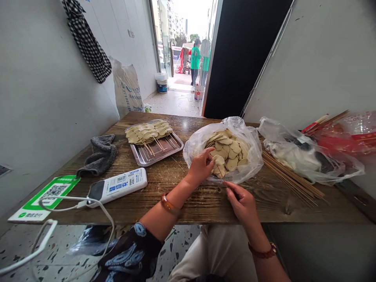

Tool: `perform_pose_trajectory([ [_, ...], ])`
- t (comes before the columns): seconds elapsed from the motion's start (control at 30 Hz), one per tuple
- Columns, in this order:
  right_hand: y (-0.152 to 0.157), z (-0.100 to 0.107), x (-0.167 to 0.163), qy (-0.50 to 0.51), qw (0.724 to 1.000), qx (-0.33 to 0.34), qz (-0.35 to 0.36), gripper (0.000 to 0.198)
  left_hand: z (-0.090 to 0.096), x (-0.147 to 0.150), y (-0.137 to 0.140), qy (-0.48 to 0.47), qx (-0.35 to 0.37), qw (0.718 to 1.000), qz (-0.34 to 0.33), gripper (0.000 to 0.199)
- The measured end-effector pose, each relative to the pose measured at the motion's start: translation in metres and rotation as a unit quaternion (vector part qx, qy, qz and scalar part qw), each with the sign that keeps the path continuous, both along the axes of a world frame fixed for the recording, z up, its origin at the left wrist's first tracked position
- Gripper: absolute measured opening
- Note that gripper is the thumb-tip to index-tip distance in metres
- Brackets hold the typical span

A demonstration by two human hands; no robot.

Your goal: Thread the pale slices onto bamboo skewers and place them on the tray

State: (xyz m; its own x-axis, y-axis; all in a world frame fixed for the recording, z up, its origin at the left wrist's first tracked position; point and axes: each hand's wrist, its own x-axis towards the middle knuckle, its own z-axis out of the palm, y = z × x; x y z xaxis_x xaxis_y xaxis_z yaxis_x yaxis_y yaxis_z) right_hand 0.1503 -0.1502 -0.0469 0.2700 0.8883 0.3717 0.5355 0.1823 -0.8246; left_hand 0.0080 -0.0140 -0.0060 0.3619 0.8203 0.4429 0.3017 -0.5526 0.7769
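My left hand [201, 166] pinches a thin, pale round slice [218, 160] at the front of an open clear plastic bag [192, 143]. Many similar slices [232, 147] fill the bag, overlapping. Between the thumb and fingers of my right hand [241, 199] is a thin wooden skewer [221, 172], its far end at the slice in my left hand. Whether the tip has gone through the slice is too small to tell. Left of the bag, skewered slices [148, 132] lie in rows on a metal tray [147, 159], their sticks pointing toward me.
Loose bamboo skewers [290, 178] lie right of the bag, beside other plastic bags [311, 156]. On the left are a grey cloth [98, 154], a white power bank [123, 184] with a cable, and a green QR card [48, 196]. A person [195, 58] stands outside the doorway.
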Motion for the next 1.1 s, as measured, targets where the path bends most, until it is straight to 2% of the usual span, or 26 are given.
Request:
perform_pose_trajectory([
  [0.17, 0.000, 0.003, 0.000, 0.008, 1.000, -0.007, -0.003, 0.028, -0.001, 0.003, -0.003, -0.017, -0.025, 1.000, -0.006, 0.050],
  [0.3, -0.001, 0.001, 0.001, 0.033, 0.999, -0.017, -0.014, 0.029, -0.001, 0.006, -0.005, -0.077, -0.112, 0.988, -0.079, 0.055],
  [0.37, -0.002, 0.000, 0.002, 0.046, 0.998, -0.021, -0.022, 0.030, 0.001, 0.007, -0.007, -0.114, -0.170, 0.970, -0.129, 0.061],
  [0.47, -0.004, -0.002, 0.003, 0.062, 0.997, -0.028, -0.032, 0.032, 0.006, 0.005, -0.011, -0.177, -0.270, 0.930, -0.174, 0.067],
  [0.53, -0.005, -0.003, 0.003, 0.067, 0.997, -0.032, -0.033, 0.032, 0.011, 0.003, -0.015, -0.196, -0.337, 0.901, -0.191, 0.064],
  [0.6, -0.005, -0.002, 0.003, 0.065, 0.997, -0.033, -0.031, 0.032, 0.014, 0.002, -0.018, -0.183, -0.375, 0.883, -0.213, 0.055],
  [0.7, -0.004, 0.001, 0.001, 0.049, 0.998, -0.030, -0.016, 0.029, 0.015, 0.001, -0.018, -0.165, -0.366, 0.885, -0.235, 0.046],
  [0.93, -0.003, 0.005, -0.001, 0.021, 0.999, -0.032, -0.002, 0.028, 0.014, -0.001, -0.009, -0.196, -0.314, 0.911, -0.179, 0.045],
  [1.1, -0.004, 0.004, 0.000, 0.013, 0.999, -0.025, -0.017, 0.027, 0.018, -0.001, -0.014, -0.159, -0.305, 0.920, -0.191, 0.045],
])
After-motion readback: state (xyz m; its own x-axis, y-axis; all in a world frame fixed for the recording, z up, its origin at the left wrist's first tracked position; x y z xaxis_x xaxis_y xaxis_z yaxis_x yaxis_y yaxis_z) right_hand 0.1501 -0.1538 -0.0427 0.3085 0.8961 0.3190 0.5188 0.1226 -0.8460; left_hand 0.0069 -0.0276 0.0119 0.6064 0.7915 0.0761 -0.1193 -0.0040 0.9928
